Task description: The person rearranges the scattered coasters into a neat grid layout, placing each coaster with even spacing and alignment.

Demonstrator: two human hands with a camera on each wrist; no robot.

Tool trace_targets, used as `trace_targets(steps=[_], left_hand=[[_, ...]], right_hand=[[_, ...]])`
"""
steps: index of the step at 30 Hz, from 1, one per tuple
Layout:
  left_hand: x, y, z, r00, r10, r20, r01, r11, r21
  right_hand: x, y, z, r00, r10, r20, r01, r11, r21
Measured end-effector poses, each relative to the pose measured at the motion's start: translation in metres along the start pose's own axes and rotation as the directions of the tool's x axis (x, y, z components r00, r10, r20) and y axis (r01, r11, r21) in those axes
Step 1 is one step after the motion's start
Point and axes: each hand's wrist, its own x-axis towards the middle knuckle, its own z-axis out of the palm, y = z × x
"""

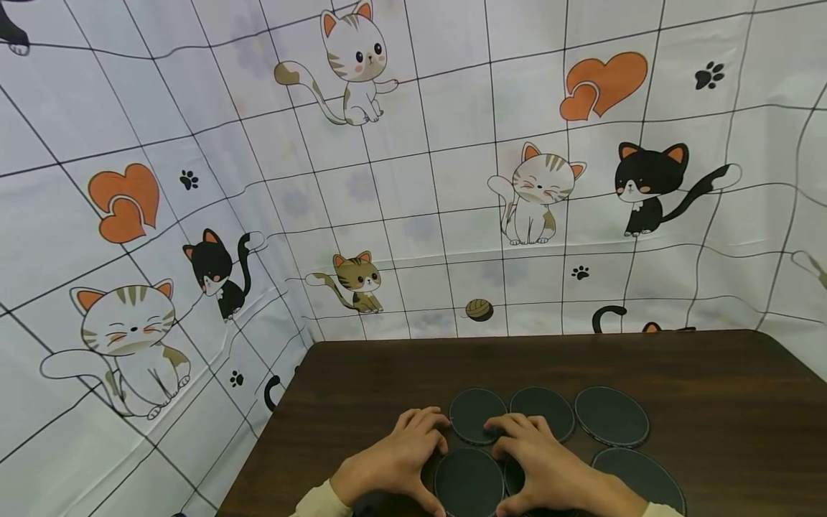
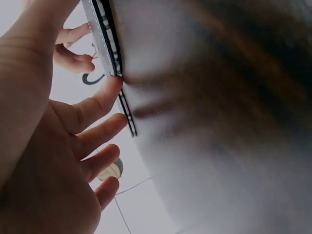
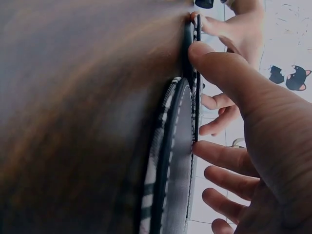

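Note:
Near the table's front edge lies a round dark coaster (image 1: 469, 482) with a pale stitched rim. My left hand (image 1: 403, 456) curves about its left side, the thumb and forefinger at the rim. Opposite it, my right hand (image 1: 545, 463) grips the right side likewise. In the right wrist view that coaster (image 3: 197, 97) appears edge-on, with my right thumb (image 3: 219, 66) and forefinger against it. The left wrist view shows a coaster's patterned edge (image 2: 108, 36) at my left forefinger (image 2: 95, 105); my other left fingers are spread. Another coaster is partly hidden under my right hand.
Three more coasters, left (image 1: 477, 415), middle (image 1: 544, 412) and right (image 1: 611, 416), form a row behind my hands. Another coaster (image 1: 639, 475) lies beside my right forearm. The dark wooden table (image 1: 362, 380) ends at a cat-patterned curtain (image 1: 413, 179) behind and left.

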Motion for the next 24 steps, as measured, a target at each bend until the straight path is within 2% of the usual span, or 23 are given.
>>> trace_targets(steps=[12,24], left_hand=[[0.0005,-0.0049,0.0009,0.999,-0.042,-0.006,0.042,0.999,-0.029],[-0.0013,-0.002,0.0031,0.999,-0.048,0.004,0.048,0.998,-0.047]], right_hand=[[0.0053,0.0023,0.0025,1.0,-0.019,-0.009,0.019,0.999,-0.034],[0.0016,0.0027,0.0017,0.999,-0.033,-0.001,0.033,0.999,-0.031]])
